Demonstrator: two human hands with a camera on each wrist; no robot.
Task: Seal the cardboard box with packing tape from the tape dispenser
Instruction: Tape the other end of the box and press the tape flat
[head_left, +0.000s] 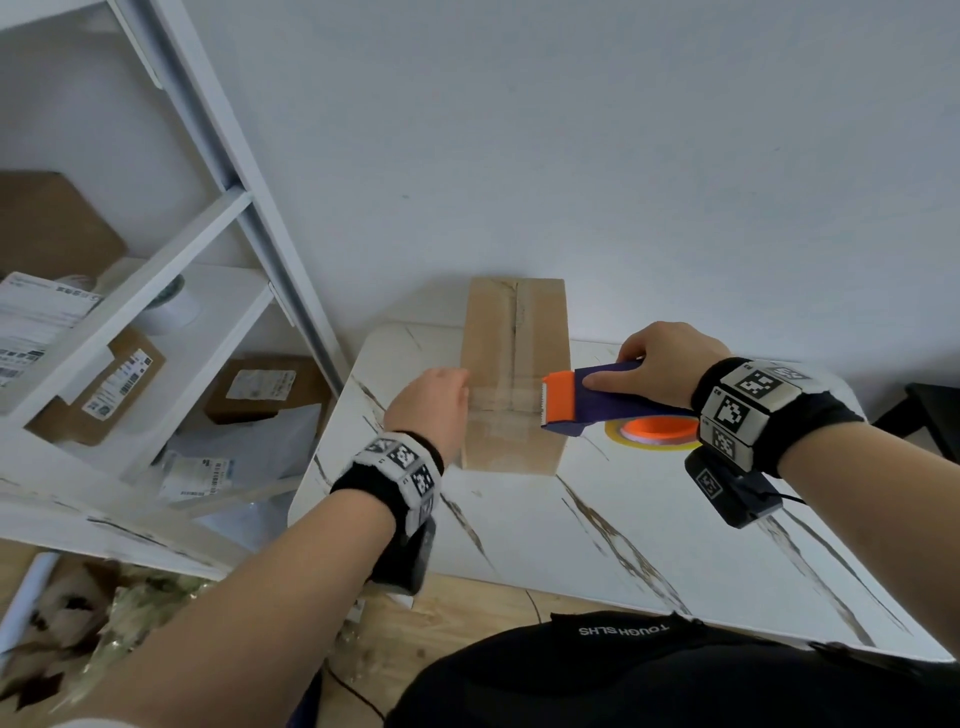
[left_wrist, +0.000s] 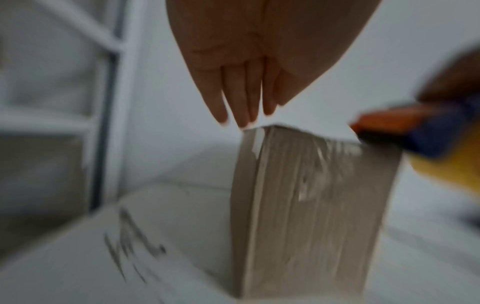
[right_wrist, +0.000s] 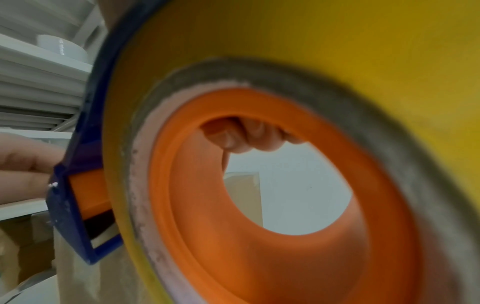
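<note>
**Tape drawn across the box top**

The right hand (head_left: 662, 364) is wrapped around the tape dispenser (head_left: 597, 397), thumb laid along its purple side and fingers curled over the top; in the right wrist view curled fingertips (right_wrist: 244, 137) show through the orange hub. The dispenser's orange toothed end sits at the right edge of the cardboard box (head_left: 514, 374), with the yellowish tape roll (head_left: 657, 434) trailing behind it, off the box to the right. A strip of clear packing tape (head_left: 506, 402) runs crosswise over the box top from the dispenser to the box's left edge.

The left hand (head_left: 434, 408) lies flat at that left edge, its straight, close-set fingers (left_wrist: 241, 102) on the tape end and gripping nothing. Both forearms reach in from below the box, wrists banded with marker cuffs.

The box lies closed, flaps meeting in a centre seam, on the white marbled worktop (head_left: 649, 545); its contents cannot be seen. Left of the box stands a white shelf unit (head_left: 171, 291) holding labelled parcels.
</note>
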